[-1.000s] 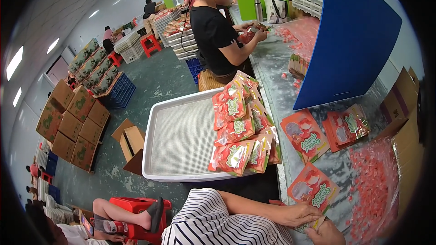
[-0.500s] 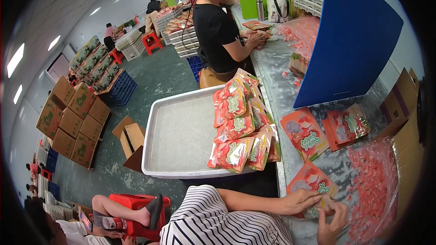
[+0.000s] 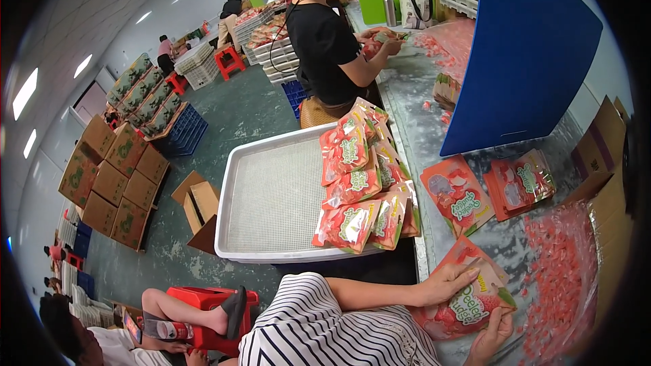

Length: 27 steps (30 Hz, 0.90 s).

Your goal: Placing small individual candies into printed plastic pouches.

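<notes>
Low on the right, a red snack pouch (image 3: 464, 308) with a fruit picture is tilted up between my two hands. My left hand (image 3: 444, 286) grips its upper edge, thumb pressed on the front. The fingers of my right hand (image 3: 496, 333) close on its lower right corner. Behind it shows the edge of another red pouch (image 3: 462, 249) on the table. Just beyond lie a flat pouch (image 3: 458, 193) and a stack of pouches (image 3: 521, 183). Right of my hands, small red-wrapped pieces (image 3: 559, 271) lie in a heap on clear plastic.
Left of the table, a white mesh tray (image 3: 227, 213) carries filled pouches (image 3: 349, 224) along its right side. A blue panel (image 3: 522, 61) stands across the table; an open carton (image 3: 603, 169) is at the right. A co-worker in black (image 3: 329, 47) handles a pouch farther up. Someone sits lower left near a red stool (image 3: 241, 298).
The pouch between my hands is raised, its front facing up. My hands have moved apart from pinching close together to holding its edge and corner. The co-worker has lifted a pouch.
</notes>
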Tool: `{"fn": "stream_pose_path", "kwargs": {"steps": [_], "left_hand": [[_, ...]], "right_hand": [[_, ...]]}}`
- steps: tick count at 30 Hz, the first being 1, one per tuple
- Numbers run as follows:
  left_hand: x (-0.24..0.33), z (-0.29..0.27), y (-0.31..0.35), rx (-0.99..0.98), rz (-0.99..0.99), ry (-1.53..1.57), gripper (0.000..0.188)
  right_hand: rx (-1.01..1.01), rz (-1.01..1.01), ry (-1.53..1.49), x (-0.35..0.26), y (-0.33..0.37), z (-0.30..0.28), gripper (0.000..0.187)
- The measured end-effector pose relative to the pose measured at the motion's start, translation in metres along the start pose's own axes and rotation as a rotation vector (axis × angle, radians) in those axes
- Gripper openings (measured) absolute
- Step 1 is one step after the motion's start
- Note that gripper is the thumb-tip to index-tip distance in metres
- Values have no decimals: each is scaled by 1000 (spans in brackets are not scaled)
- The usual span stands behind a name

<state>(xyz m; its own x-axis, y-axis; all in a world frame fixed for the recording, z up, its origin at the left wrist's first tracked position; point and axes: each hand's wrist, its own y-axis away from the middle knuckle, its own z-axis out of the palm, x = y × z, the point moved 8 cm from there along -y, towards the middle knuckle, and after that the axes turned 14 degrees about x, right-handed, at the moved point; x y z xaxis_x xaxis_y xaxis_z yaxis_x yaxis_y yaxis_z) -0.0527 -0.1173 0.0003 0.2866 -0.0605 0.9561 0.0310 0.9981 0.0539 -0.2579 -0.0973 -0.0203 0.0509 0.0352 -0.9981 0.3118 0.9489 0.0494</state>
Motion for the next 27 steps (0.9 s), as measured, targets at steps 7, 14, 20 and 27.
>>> {"fn": "stream_pose_path", "kwargs": {"steps": [7, 14, 20, 27], "left_hand": [[16, -16, -1, 65, -62, -210, 31], [32, -25, -8, 133, -133, -172, 26], [30, -11, -9, 13, -18, -93, 26], [33, -6, -1, -4, -102, -57, 24]], "right_hand": [[1, -210, 119, -48, 6, 30, 12], [12, -128, -75, -39, -9, 42, 8], [-30, 78, -277, -29, 0, 47, 12], [-157, 117, -296, -24, 9, 52, 18]]}}
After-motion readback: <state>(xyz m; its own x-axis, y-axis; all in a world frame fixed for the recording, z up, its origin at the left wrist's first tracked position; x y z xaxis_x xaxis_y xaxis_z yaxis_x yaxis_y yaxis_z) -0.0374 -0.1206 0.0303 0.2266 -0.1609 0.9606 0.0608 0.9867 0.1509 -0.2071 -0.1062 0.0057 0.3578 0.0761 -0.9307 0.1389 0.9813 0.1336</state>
